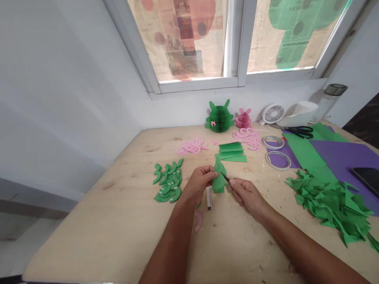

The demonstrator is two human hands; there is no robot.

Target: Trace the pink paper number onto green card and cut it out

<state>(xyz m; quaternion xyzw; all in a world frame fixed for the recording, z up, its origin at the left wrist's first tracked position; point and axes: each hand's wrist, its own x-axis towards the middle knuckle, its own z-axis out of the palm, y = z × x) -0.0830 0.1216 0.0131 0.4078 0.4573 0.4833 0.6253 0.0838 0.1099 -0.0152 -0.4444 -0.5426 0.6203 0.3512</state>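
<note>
My left hand (203,179) pinches a green paper piece (219,185) with a wavy cut edge, above the wooden table. In my right hand (244,191) is a slim dark pointed tool (226,178), its tip at the paper's right side. Whether it is a blade or a pen I cannot make out. A narrow white-and-dark object (209,199) lies under my left hand. Beside my left wrist is a pink curved paper piece (198,221). Stacked green curved paper cutouts (170,183) with small white strips lie to the left.
Green folded paper strips (231,148) and pink cutouts (191,146) lie behind my hands. Green scraps (331,205) are heaped at right, near tape rolls (278,160), black scissors (299,131) and purple sheets (346,157). A green paper figure (219,119) and a fan (272,114) stand by the wall.
</note>
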